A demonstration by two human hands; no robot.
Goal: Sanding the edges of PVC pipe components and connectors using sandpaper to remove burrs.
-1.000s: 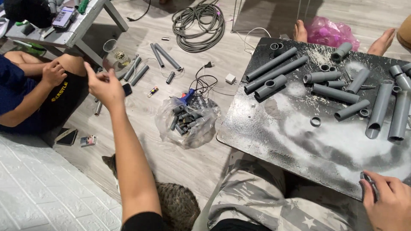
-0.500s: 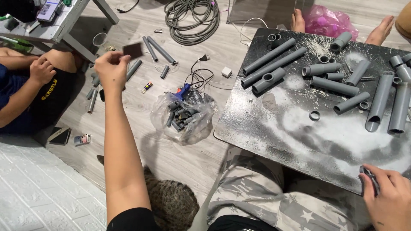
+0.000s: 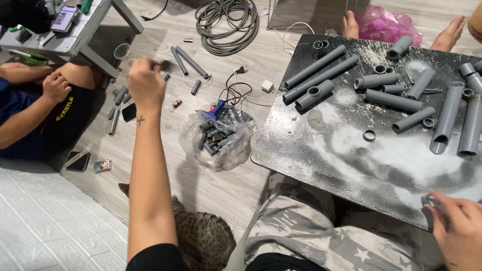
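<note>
Left hand (image 3: 145, 80): fingers curled together, back of hand toward the camera, raised over the floor on an outstretched arm. Whether anything is pinched cannot be told; the fingertips are blurred and turned away. A dark smudge sits just beside the knuckles, unidentifiable.

Right hand (image 3: 459, 231): at the near edge of the black board (image 3: 321, 150), fingers bent and closed around a small grey fitting (image 3: 431, 200). Only its top shows; axis cannot be told.

On the board: grey pipe pieces (image 3: 391, 100) lying flat, most with their long axis running diagonally from lower left to upper right; two longer ones (image 3: 459, 120) at the right edge lie nearly along the line of sight, open ends toward the camera. A loose grey ring (image 3: 369, 135) lies between them. White dust smeared across the board.

Surface: pale wood-look floor (image 3: 201, 185); white textured mat (image 3: 45, 226) lower left. The board rests across the person's lap.

Containers: clear plastic bag (image 3: 218, 138) on the floor just left of the board, holding dark grey fittings and a blue item. Pink plastic bag (image 3: 386, 25) beyond the board, between two bare feet.

Other: coiled grey cable (image 3: 228, 22); short pipes (image 3: 183, 60) on the floor; tabby cat (image 3: 201, 238) beside the left arm; another person (image 3: 40, 105) seated at left.
</note>
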